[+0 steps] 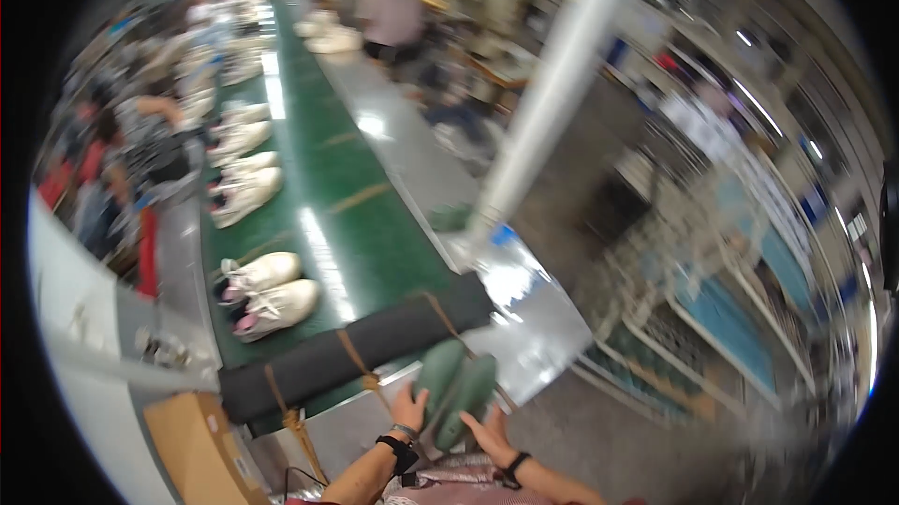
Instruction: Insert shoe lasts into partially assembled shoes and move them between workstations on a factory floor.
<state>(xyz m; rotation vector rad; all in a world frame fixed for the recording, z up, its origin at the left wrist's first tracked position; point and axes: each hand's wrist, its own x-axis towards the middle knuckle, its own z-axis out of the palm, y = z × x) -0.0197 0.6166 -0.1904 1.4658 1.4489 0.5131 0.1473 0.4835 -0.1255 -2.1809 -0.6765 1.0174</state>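
At the near end of a long green belt [337, 215], pairs of white sneakers sit in a row down its left side. The closest pair of white sneakers [267, 294] lies just past a dark padded roll tied with brown string [356, 348]. Five pairs can be counted before the blur. A brown cardboard box [197, 449] sits lower left. The left hand [409, 408] and the right hand [489, 430] each curl around one side of two green foot-shaped shoe forms [456, 393], held together near the roll. They look not yet set down.
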